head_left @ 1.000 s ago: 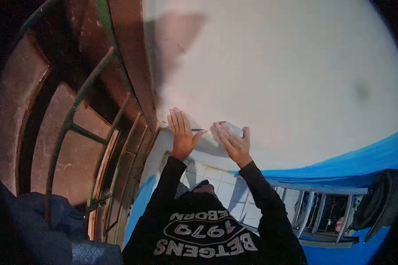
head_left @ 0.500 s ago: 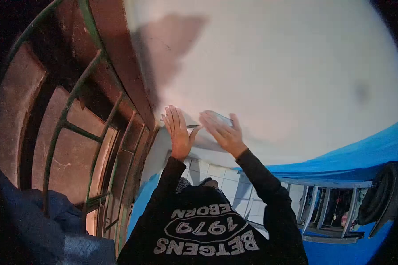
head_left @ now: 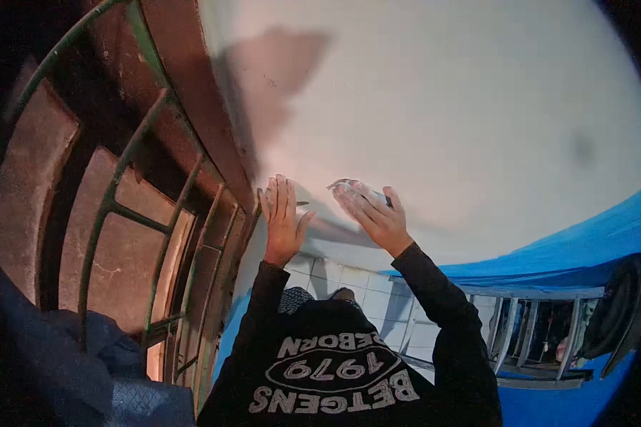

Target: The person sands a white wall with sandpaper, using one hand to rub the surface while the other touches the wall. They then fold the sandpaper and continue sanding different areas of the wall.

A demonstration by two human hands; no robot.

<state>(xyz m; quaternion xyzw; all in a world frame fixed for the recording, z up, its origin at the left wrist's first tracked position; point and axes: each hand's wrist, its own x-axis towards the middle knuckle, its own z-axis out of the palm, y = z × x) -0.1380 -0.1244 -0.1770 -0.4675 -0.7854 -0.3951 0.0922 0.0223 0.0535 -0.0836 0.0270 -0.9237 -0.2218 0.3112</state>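
1. The flat object (head_left: 379, 195) is grasped in the right hand (head_left: 379, 220), near the white wall's (head_left: 441, 107) window-side edge; light, even pressure seems advisable.
2. Whether the dark sliver (head_left: 303, 203) is gripped by the left hand (head_left: 283, 222), fingers extended, cannot be told.
3. Counted: two hands, one flat object, one sliver.

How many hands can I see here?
2: the left hand, raised at the white wall near the green bars; the right hand, to its right, holding a partly hidden pale thing. No others show.
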